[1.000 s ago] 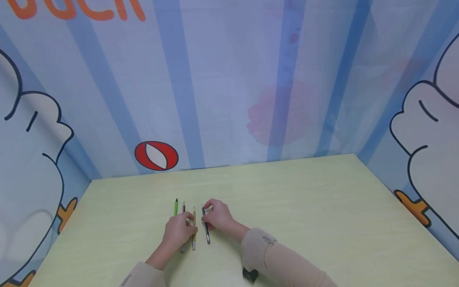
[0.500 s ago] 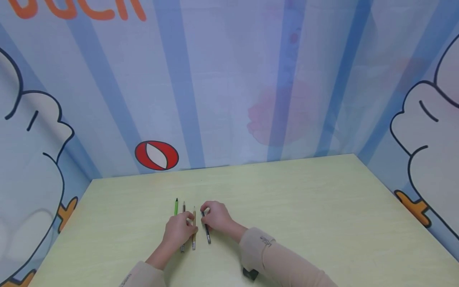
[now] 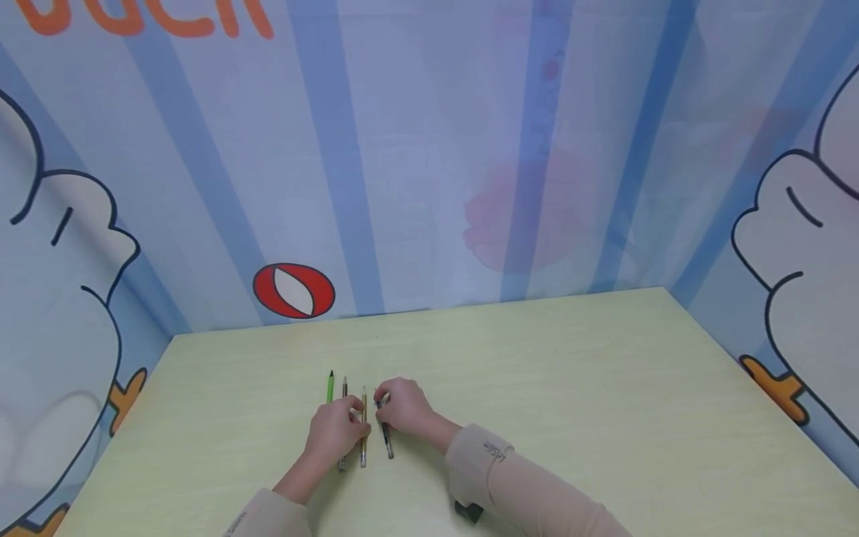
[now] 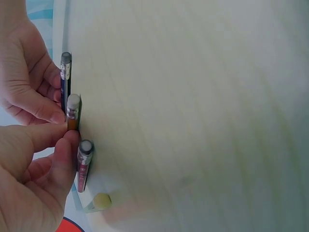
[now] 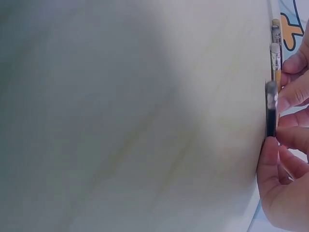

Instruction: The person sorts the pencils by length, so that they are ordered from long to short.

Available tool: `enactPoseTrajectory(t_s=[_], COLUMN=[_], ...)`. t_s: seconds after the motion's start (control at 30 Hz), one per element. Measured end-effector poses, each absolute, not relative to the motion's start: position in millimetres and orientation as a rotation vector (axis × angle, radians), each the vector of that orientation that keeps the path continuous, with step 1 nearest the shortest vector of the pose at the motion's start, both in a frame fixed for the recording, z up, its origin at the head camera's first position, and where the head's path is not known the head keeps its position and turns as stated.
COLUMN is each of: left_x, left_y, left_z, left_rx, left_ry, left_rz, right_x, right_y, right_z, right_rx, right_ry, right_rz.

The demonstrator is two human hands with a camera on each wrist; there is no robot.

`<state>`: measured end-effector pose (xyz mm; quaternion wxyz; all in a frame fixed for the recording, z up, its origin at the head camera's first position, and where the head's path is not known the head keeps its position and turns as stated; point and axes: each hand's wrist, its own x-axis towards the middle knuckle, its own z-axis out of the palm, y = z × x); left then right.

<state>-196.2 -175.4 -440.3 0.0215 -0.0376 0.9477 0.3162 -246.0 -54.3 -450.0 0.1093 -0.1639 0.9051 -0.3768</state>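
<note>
My left hand (image 3: 335, 431) pinches a yellow pencil (image 3: 364, 452) between thumb and finger; its pale eraser end faces me. To its right, my right hand (image 3: 408, 406) pinches a dark pencil (image 3: 386, 438) that slants slightly, its tip covered by the fingers. Partly under my left hand lies a dark reddish pencil (image 4: 84, 166) with a metal-banded eraser end, apart from the yellow one. Leftmost is a green pencil (image 3: 330, 386), its lower part hidden by the left hand; a yellowish round end (image 4: 102, 200) shows in the left wrist view.
The pale yellow-green tabletop (image 3: 570, 388) extends around the pencils. A small black object (image 3: 468, 512) sits partly beneath the right sleeve. Behind stands a blue striped backdrop (image 3: 429, 186), with printed side panels at left and right.
My right hand has shifted slightly left and toward me along the dark pencil, and the pencil's tip is now covered. The left hand and the other pencils stay where they were.
</note>
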Motion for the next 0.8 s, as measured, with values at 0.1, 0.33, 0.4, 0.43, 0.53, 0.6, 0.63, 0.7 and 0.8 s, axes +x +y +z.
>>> enactPoseTrajectory(t_s=[0.1,0.33,0.4,0.43,0.53,0.6,0.63,0.7,0.8], left_x=[-197.1,-197.7,-197.6,-197.6,-197.5,-197.4,-197.4,-197.4,-197.4], left_y=[-175.1,-173.6,-173.6,-173.6,-173.5,-173.4,-173.3,-173.2,-173.1], left_z=[-441.4,-441.7,-441.4,-441.3,-440.6,-440.0,-439.8,-439.5,-439.5], left_rx=[-0.123,-0.149,-0.153,-0.154,-0.160,-0.166,-0.170,-0.174,-0.175], left_ry=[2.938,2.932,2.932,2.930,2.923,2.915,2.911,2.906,2.906], left_rz=[0.971,0.956,0.953,0.952,0.952,0.957,0.959,0.962,0.964], right_x=[-246.1,-248.6,-248.5,-248.5,-247.6,-247.1,-247.0,-246.4,-245.7], right_y=[-52.3,-48.5,-47.9,-47.7,-47.1,-46.8,-46.7,-46.4,-45.5], right_z=[-450.7,-453.8,-453.5,-453.3,-452.3,-451.9,-451.8,-451.1,-450.2], right_rx=[-0.508,-0.545,-0.551,-0.550,-0.559,-0.562,-0.565,-0.575,-0.596], right_ry=[2.644,2.608,2.600,2.597,2.594,2.590,2.589,2.590,2.597], right_rz=[-1.123,-1.156,-1.161,-1.162,-1.157,-1.158,-1.158,-1.155,-1.156])
